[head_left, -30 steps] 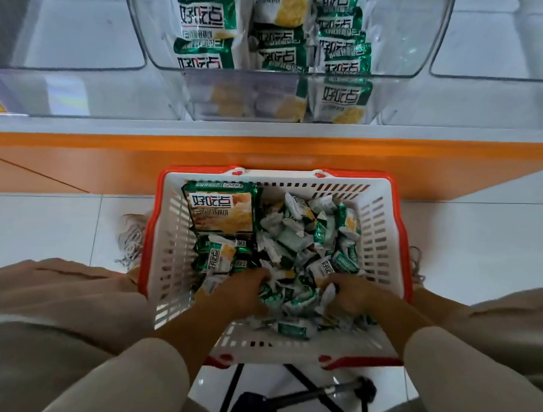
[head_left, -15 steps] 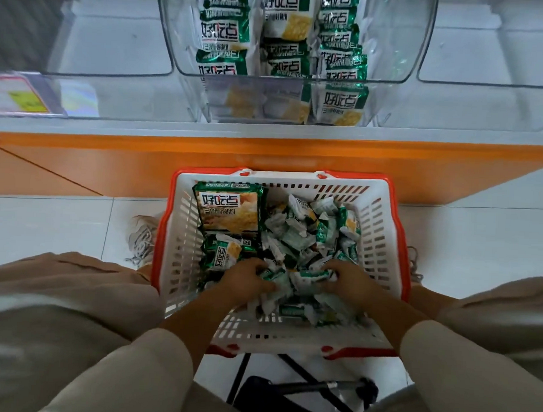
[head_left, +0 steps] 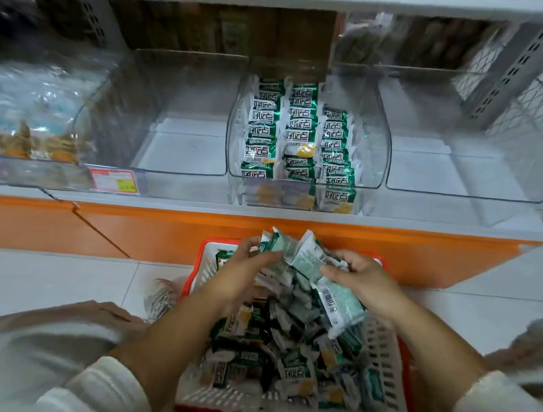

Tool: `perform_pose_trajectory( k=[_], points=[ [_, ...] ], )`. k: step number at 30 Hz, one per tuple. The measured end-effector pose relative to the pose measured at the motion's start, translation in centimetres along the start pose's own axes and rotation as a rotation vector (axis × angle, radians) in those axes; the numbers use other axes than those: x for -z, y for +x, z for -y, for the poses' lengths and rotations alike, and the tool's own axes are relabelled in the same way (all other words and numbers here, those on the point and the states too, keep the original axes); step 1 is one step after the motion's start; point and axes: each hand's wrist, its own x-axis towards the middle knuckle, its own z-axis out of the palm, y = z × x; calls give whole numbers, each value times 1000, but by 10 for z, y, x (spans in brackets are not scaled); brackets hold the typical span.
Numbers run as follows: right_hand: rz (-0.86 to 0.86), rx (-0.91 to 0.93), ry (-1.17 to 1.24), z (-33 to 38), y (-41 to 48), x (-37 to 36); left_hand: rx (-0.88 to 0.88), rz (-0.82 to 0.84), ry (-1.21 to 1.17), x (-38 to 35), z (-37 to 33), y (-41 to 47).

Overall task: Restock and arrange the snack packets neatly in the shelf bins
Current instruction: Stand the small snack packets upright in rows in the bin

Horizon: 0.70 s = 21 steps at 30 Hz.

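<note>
Both hands sit centre frame, just above the basket, sharing one bunch of pkts. L hand: fingers curled round the upper-left end of the bunch, gripping. R hand: fingers curled under the right side, thumb laid over a pale-green barcode pkt that hangs down-right toward the basket wall. Pkts in the bunch mostly show their backs, fanned and crooked, not aligned.

Basket: white slotted walls, red rim, on the tiled floor at lower centre, btwn the person's knees. Inside is a deep jumble of loose pkts, green/white, some w/ yellow, lying every way.

Shelf in the upper half of the frame: a row of clear bins on an orange base. Centre bin holds the same kind of pkts in 3 columns, front to back, overlapping like shingles, print facing up. The right column is shorter at the back end. The front row shows thru the bin's front wall. One clear bin sits just left of it, another just right. Far-left bin, upper left of frame, has blurry bagged snacks; can't tell what kind. Red/yellow price tag on the shelf edge near it. Brown carton behind the centre bin, top centre.
</note>
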Motion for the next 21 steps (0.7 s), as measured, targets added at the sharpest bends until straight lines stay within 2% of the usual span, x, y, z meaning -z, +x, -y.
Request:
perform_pose_trajectory(
  k=[3,8,11,17,21],
  points=[
    [18,62,-141,37,-6,6,-32,100,16,-9,-31,-17],
    [74,190,-325,89,-10,6,-164,50,144,-32,-76,-33],
    [3,242,-223,103,-6,12,-258,0,120,-35,-96,-34],
    [-349,227,232,109,19,11,-273,-47,-40,-31,-97,-23],
    [-457,257,243,113,31,-3,-292,-27,-129,-33,-92,-23]
  ],
)
